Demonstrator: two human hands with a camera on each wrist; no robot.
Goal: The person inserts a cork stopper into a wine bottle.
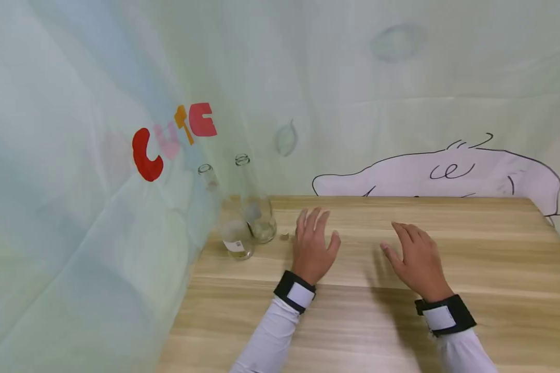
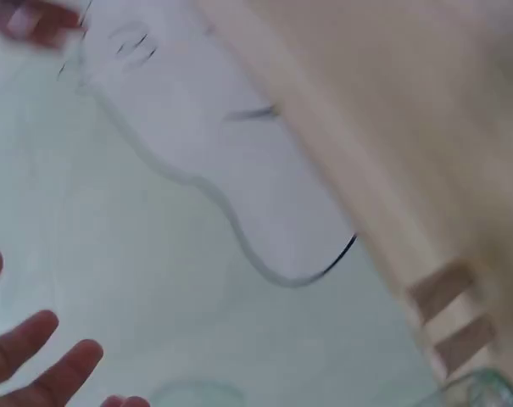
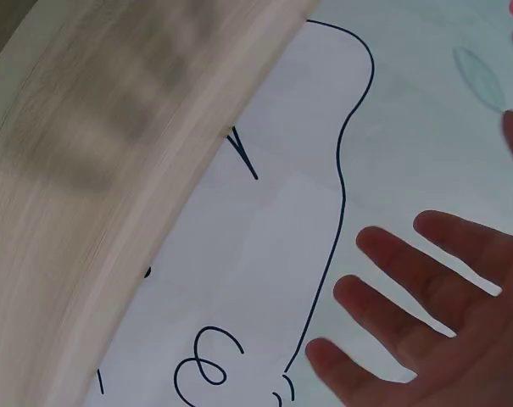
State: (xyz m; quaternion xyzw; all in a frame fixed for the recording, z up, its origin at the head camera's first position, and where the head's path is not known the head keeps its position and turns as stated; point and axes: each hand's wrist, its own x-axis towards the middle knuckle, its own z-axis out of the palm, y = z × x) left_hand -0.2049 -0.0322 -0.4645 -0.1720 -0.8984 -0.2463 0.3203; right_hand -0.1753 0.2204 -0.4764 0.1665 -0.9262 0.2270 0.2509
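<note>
Both hands hover over the wooden table with nothing in them. My left hand (image 1: 313,253) has its fingers spread and pointing away, just right of two clear glass bottles. One bottle (image 1: 260,220) stands farther back, and the other bottle (image 1: 237,239), with a white label low on it, stands in front of it to the left. My right hand (image 1: 420,261) is apart from the left, with fingers extended toward the back. In the right wrist view, the fingers (image 3: 409,271) of that hand are straight and separated. Part of a bottle (image 2: 485,390) shows in the left wrist view's corner.
A small brown square (image 1: 284,237) lies on the table (image 1: 354,331) between the bottles and my left hand. Pale printed cloth (image 1: 98,233) hangs along the left side and the back. A white cartoon figure (image 1: 401,176) shows behind the table's far edge.
</note>
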